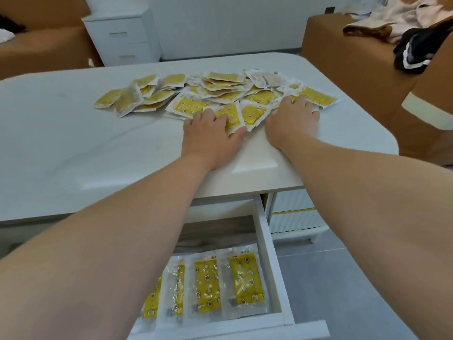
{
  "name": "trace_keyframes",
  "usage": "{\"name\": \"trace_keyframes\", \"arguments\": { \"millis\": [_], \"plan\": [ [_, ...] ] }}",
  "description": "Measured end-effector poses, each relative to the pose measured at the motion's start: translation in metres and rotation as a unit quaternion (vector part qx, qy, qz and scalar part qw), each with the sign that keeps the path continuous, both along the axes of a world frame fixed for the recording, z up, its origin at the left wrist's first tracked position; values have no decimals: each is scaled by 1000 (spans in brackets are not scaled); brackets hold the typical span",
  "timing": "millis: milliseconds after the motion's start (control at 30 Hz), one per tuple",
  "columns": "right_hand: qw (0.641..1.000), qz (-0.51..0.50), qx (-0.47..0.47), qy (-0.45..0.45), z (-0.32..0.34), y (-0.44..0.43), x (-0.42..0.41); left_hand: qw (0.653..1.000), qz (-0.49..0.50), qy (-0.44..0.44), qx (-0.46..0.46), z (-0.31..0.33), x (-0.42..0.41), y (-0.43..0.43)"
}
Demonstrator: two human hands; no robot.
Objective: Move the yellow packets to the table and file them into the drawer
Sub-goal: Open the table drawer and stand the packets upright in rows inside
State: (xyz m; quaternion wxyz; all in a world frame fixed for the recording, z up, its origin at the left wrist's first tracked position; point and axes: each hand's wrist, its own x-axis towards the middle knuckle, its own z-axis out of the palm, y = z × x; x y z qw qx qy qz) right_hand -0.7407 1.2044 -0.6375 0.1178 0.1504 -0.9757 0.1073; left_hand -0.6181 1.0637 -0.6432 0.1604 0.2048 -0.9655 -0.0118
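Note:
A loose heap of yellow packets (215,90) in clear wrappers lies spread across the far half of the white table (73,143). My left hand (210,133) rests flat on the near edge of the heap, fingers spread over a packet (230,116). My right hand (291,121) lies flat on packets at the heap's right side, fingertips on them. Below the table's front edge the white drawer (269,261) stands pulled out. Several yellow packets (245,283) stand filed in a row inside it, partly hidden by my left forearm.
A white drawer cabinet (122,35) stands behind the table at the left. Brown sofa blocks sit at the far left and at the right (355,65), the right one carrying clothes (414,23). A white ribbed unit (294,212) stands under the table's right side.

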Motion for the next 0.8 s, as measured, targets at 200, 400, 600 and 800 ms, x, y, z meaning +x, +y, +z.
{"name": "trace_keyframes", "arguments": {
  "millis": [200, 400, 600, 800],
  "plan": [
    [990, 46, -131, 10, 5, 10, 25, 997, -27, 54, 45, 2, 8, 3],
    [956, 1, -288, 56, 31, 32, 109, 996, -6, 23, 87, 2, 68, 23],
    [890, -39, -448, -71, 19, 35, 196, 986, 23, 15, 162, -8, 115, 4],
    [872, -60, -427, -231, -9, 45, 231, 981, -17, 6, 193, 2, 154, 1]
  ]
}}
